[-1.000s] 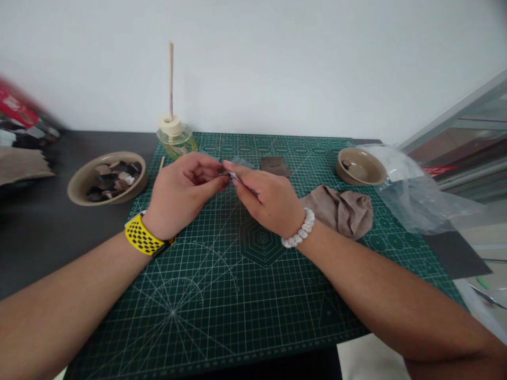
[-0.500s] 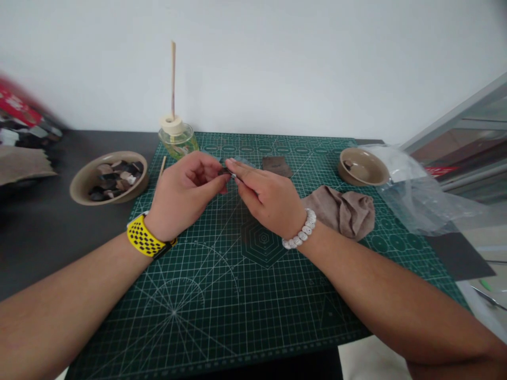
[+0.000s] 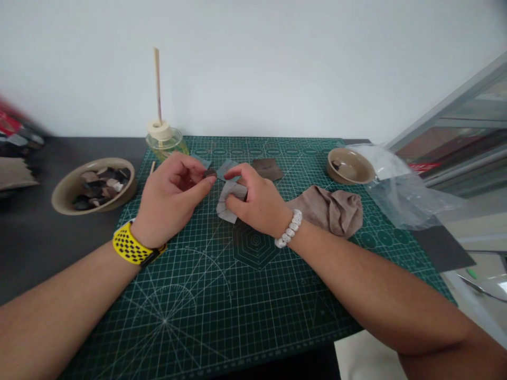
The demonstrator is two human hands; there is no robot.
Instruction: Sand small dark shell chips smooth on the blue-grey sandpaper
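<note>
My left hand (image 3: pixel 168 198) pinches a small dark brown piece (image 3: pixel 210 172), perhaps wood or stone, between thumb and fingertips. Just right of it, my right hand (image 3: pixel 257 200) grips a creased grey sheet of sandpaper (image 3: pixel 226 210), folded between thumb and fingers. The two hands are apart over the green cutting mat (image 3: pixel 206 316). Behind the fingers lies a blue-grey sheet (image 3: pixel 227 168), partly covered. A brown square sheet (image 3: pixel 268 169) lies flat behind my right hand.
A tan bowl (image 3: pixel 59 192) of dark and brown pieces stands left. A glass bottle with a stick (image 3: pixel 164 142) stands at the back. To the right are a crumpled brown cloth (image 3: pixel 332 211), a second bowl (image 3: pixel 356 171) with a small dark piece, and a clear plastic bag (image 3: pixel 412 200).
My hands have drawn apart from touching. My right hand has turned, so the grey sandpaper in it now shows. The dark piece stays in my left hand. The view has shifted slightly.
</note>
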